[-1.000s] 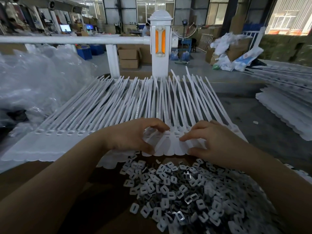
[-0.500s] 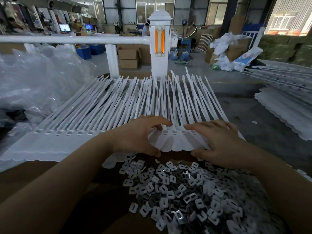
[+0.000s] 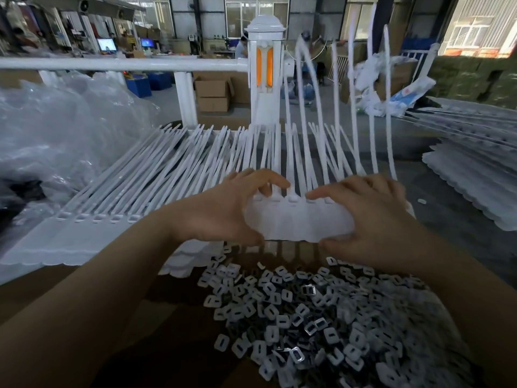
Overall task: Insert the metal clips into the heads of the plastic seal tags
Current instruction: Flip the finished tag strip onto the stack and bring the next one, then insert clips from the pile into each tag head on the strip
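Head view. The left hand (image 3: 223, 208) and the right hand (image 3: 372, 217) each grip one end of a joined strip of white plastic seal tags (image 3: 299, 222), thumbs under the scalloped flag edge and fingers curled over the row of square heads; holding both ends keeps the strip flat and appears to be what tips it up off the layer beneath. The long white tails of the held strip (image 3: 300, 107) stand nearly upright and blurred against the background, which suggests the strip is in motion, probably being lifted aside or repositioned rather than loaded at this instant. To the left, further white seal tag strips (image 3: 140, 186) lie flat in a fanned layer, their open rectangular head sockets (image 3: 98, 217) facing upward so that a clip can be dropped in from above. Directly below the hands a loose heap of small silvery rectangular metal clips (image 3: 293, 312) rests on a brown cardboard surface (image 3: 70, 278), kept within easy reach of either hand. No clip is visible in the fingers. More white tag strips are stacked at the right (image 3: 470, 175), and crumpled clear plastic bags (image 3: 56, 130) lie at the left.
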Motion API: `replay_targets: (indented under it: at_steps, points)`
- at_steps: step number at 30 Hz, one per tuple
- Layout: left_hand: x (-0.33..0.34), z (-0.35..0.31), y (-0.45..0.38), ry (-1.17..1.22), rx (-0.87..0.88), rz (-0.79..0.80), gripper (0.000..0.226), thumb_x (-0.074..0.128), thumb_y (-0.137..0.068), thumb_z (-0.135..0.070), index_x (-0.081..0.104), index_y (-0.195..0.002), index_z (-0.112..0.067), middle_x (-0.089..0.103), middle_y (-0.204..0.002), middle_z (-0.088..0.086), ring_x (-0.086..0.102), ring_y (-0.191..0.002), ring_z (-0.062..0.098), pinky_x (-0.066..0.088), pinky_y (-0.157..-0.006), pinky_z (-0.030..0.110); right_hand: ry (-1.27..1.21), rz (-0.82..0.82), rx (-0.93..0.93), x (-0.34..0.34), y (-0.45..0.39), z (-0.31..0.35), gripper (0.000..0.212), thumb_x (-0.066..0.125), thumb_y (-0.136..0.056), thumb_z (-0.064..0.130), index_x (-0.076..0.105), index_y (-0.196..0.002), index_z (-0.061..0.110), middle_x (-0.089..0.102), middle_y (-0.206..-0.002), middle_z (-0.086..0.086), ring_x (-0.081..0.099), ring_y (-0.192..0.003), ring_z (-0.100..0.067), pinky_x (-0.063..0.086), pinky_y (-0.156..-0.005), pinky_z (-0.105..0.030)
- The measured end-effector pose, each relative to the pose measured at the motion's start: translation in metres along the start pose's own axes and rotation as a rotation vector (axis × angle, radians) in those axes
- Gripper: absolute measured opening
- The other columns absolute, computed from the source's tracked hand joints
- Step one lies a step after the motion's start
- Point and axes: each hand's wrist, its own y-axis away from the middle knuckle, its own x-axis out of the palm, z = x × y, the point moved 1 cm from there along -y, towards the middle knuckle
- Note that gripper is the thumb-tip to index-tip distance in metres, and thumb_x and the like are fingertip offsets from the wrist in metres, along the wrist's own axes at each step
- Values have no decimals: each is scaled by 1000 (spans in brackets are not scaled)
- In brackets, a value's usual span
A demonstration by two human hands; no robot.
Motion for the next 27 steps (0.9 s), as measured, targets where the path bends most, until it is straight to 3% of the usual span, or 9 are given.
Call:
replay_targets:
  at_steps: [2, 6, 12, 17, 20, 23, 27]
  points:
    - [7, 5, -1, 10, -47, 85, 86, 86, -67, -26, 35, -127, -59, 44, -120, -22, 39, -116, -4, 44, -81, 21, -2, 137, 5, 4, 0, -2, 67, 51, -62, 70, 29, -125, 62, 41, -115, 21, 23, -111, -7, 6, -89, -27]
    - [18, 14, -2, 12, -94, 175, 87, 89, -65, -36, 32, -127, -59, 48, -119, -26, 42, -110, -14, 40, -75, 13, -54, 361, 35, 7, 1, -5, 67, 55, -68, 70, 25, -128, 63, 41, -133, 15, 27, -125, -16, 16, -105, -43]
    - [17, 19, -3, 25, -120, 176, 94, 90, -63, -38, 30, -131, -58, 49, -117, -35, 43, -111, -18, 43, -74, 12, -103, 401, 37, 5, 1, -6, 60, 51, -74, 74, 33, -130, 62, 36, -132, 14, 29, -125, -17, 25, -104, -42]
    - [14, 19, -2, 17, -101, 163, 82, 88, -67, -33, 40, -130, -54, 51, -115, -38, 44, -107, -22, 42, -76, 12, -149, 349, 30, 11, -1, -5, 45, 57, -83, 59, 41, -125, 57, 39, -124, 12, 33, -118, -16, 35, -98, -40]
    - [2, 22, -1, 141, -115, 25, 60, 83, -75, -19, 56, -123, -43, 62, -112, -24, 57, -102, -11, 46, -80, 12, -164, 350, 33, 13, 0, -6, 46, 59, -82, 56, 40, -123, 58, 40, -123, 13, 33, -117, -15, 33, -98, -41]
    - [-10, 25, 2, 210, -137, -142, 37, 78, -80, -8, 68, -106, -33, 70, -98, -10, 64, -86, 0, 51, -68, 12, -165, 352, 30, 14, 0, -6, 46, 59, -81, 54, 38, -121, 59, 38, -117, 14, 33, -113, -14, 32, -97, -40]
    - [-12, 27, 3, 203, -183, -110, 24, 77, -80, -8, 73, -96, -26, 71, -89, -4, 66, -78, 6, 49, -63, 9, -141, 360, 33, 14, -1, -6, 47, 58, -80, 51, 35, -120, 61, 37, -113, 16, 32, -110, -14, 28, -91, -37]
